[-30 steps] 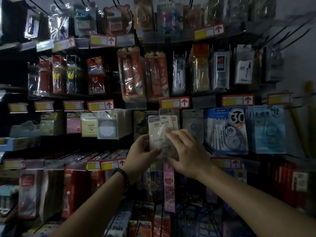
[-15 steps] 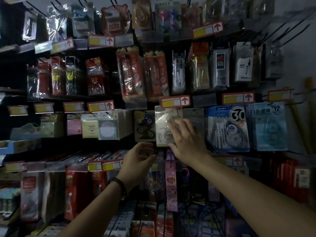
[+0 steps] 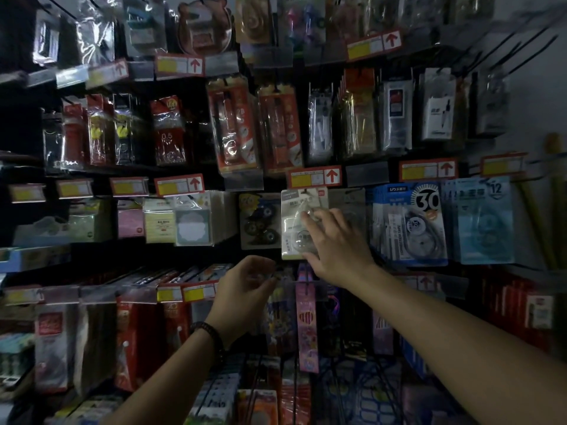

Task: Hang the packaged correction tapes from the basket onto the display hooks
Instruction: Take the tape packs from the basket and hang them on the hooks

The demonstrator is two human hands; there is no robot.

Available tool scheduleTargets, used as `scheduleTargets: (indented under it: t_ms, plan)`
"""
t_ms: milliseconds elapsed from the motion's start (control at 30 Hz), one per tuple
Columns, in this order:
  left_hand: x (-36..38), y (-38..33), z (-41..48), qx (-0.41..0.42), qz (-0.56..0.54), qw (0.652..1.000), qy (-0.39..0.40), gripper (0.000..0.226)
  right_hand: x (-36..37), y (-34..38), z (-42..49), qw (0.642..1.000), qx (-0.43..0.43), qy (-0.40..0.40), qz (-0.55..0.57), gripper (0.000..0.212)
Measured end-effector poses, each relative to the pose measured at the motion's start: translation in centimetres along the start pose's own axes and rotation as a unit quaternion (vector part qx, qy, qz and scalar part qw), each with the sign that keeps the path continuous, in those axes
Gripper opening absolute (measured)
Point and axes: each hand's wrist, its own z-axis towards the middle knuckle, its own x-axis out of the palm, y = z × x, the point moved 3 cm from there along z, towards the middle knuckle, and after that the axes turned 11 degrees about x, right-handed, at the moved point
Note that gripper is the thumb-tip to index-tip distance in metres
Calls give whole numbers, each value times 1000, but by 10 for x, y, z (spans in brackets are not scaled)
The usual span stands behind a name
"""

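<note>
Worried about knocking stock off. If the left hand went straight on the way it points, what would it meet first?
Probably the lower left corner of the white correction tape pack, which the right hand touches. The left hand points up and right toward it; depth is unclear.

Pale grey-white correction tape pack (image 3: 299,223); red-yellow price tag (image 3: 314,176)

Lighting was dim; much of the frame was dark and detail was lost toward the left edge. A dark display rack (image 3: 101,259) filled the view, tiered in rows. Black wire hooks (image 3: 518,54) stuck out bare at upper right against a pale grey wall (image 3: 546,102). Red-and-yellow price tags (image 3: 314,176) with up arrows ran beneath each row. Red packets (image 3: 167,133) hung at left, with sticky-note pads (image 3: 193,223) below them. Yellow sticks (image 3: 553,148) stood at far right, blurred.
</note>
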Motion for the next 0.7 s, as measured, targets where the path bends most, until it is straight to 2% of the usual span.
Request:
scheduleTargets:
  t_ms: [133,300,433,600,700]
  plan:
    - [0,0,-6,-2,-1,1000,4,23,7,2,14,999,8,29,-40,83]
    - [7,-5,-38,-5,13,1000,-11,15,15,-1,3,996,25,82,-21,89]
    - [19,-1,-90,-34,14,999,29,14,7,-5,-40,993,30,109,42,65]
    - [33,19,-179,-35,76,991,107,12,4,-8,-139,990,-10,67,120,43]
    - [50,41,-250,-72,76,980,170,12,21,-4,-217,982,-11,105,158,37]
